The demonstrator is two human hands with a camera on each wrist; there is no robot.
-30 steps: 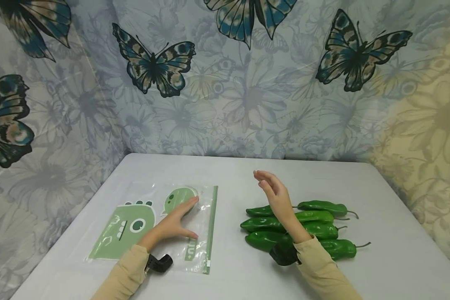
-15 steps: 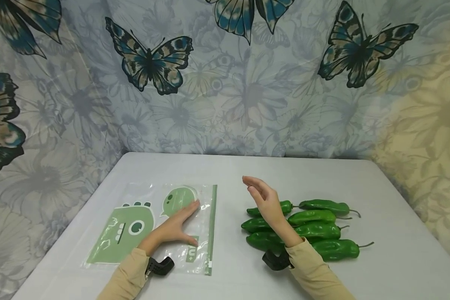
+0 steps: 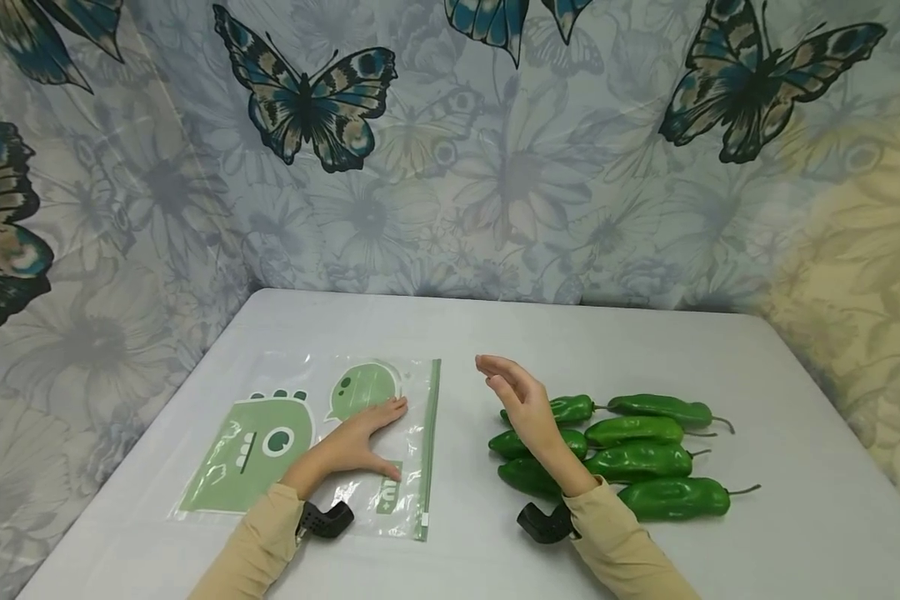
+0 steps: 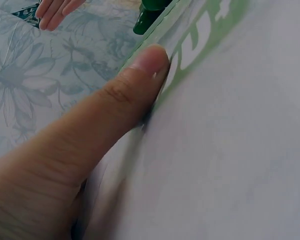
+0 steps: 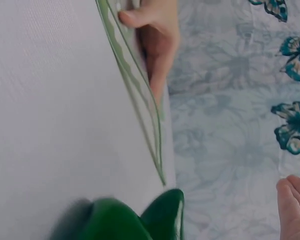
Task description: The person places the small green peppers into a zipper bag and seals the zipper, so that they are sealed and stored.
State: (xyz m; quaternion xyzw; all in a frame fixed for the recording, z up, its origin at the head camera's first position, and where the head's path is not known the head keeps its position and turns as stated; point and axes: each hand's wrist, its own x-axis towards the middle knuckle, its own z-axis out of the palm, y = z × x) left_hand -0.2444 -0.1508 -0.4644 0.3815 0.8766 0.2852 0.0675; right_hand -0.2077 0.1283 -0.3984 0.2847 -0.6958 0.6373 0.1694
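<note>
A clear zip bag printed with green dinosaurs lies flat on the left half of the table. My left hand rests on it, fingers spread and thumb held apart, near the green zip edge. In the left wrist view the thumb touches the bag beside its green lettering. Several long green peppers lie in rows on the right. My right hand hovers at their left end, holding nothing, its fingers together and extended; in the head view its forearm hides parts of some peppers.
The white table meets a butterfly-patterned cloth backdrop at its far edge. Black wrist cameras sit on the left wrist and the right wrist. Bare tabletop shows between the bag and the peppers.
My right hand has shifted left over the peppers, uncovering more of them. My left hand stays on the bag. The head view has tilted down slightly.
</note>
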